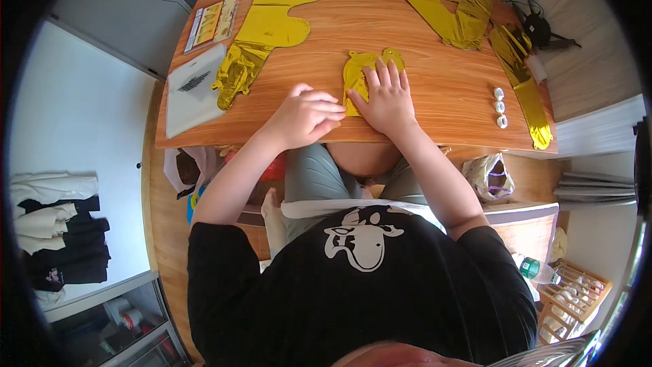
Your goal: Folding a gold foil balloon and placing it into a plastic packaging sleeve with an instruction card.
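Note:
A small flat gold foil balloon (358,71) lies near the front edge of the wooden table (441,95). My right hand (387,95) rests flat on it with the fingers spread, pressing it down. My left hand (304,114) sits just to its left on the table, fingers curled toward the balloon's left edge; whether it pinches the foil I cannot tell.
More flat gold foil balloons lie on the table: one at the back left (265,27), one at the back right (448,7), a long strip at the right (523,81). A white packet (193,88), sticker sheets (212,22) and small white rolls (500,105) also lie there.

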The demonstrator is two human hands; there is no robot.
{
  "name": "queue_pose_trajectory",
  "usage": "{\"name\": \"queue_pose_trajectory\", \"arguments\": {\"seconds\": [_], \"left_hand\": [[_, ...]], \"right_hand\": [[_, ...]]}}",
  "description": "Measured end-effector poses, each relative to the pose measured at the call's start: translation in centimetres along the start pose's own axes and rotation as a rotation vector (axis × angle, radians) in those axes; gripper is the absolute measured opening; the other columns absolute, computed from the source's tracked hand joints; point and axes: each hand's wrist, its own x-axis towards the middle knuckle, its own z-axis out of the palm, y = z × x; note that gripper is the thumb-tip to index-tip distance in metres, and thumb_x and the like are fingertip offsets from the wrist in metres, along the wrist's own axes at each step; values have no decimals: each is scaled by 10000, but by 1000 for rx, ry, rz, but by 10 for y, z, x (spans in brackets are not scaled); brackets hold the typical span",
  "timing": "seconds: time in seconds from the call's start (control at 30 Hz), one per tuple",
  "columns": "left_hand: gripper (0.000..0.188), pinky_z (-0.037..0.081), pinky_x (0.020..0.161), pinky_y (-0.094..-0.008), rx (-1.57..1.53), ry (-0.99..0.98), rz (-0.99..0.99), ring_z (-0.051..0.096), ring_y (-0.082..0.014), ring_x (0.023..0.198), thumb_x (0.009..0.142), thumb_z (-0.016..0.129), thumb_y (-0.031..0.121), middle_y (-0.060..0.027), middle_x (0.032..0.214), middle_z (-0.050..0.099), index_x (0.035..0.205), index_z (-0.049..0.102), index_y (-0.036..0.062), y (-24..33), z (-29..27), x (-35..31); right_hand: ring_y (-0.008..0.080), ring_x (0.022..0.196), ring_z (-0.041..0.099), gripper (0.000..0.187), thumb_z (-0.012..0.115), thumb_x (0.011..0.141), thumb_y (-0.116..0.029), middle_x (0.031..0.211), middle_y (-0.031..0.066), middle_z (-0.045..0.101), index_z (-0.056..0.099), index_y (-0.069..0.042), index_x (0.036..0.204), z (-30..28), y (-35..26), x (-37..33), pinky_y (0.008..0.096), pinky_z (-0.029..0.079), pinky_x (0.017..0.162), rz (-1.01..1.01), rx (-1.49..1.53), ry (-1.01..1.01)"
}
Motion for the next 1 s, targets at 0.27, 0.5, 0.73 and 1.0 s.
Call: {"name": "queue_pose_trajectory", "arguments": {"seconds": [0.27,0.5,0.73,1.0], "left_hand": [[425,390,1170,-458,-502,684,-311,530,-379,1382,1069,525,305,-239,1445,595,1369,621,19,36,46,99],[514,276,1219,-572,-500,636,-436,367,-482,1472,1064,527,350,-275,1533,480,1468,509,33,34,88,112],[552,248,1213,-621,-32,369,-458,381,-491,1459,1050,526,360,-307,1527,467,1472,500,5,32,94,120],[697,231,1241,-580,152,251,-511,297,-462,1528,1028,511,486,-303,1600,389,1526,456,1,39,92,117]], "right_hand": [[404,1541,276,706,512,1022,-496,1643,212,339,349,-106,1587,-3,2,3,569,222,1253,31,-115,-186],[408,1530,312,621,483,1025,-361,1624,222,367,386,-83,1572,-12,5,1,533,257,1248,29,49,-133],[242,1179,640,326,520,1064,-135,1238,139,683,567,1,1357,-5,67,12,347,484,1040,421,1377,162],[366,1377,519,479,741,921,-180,1400,182,628,634,-44,1368,-66,106,-14,428,413,1157,-168,488,-91]]}}
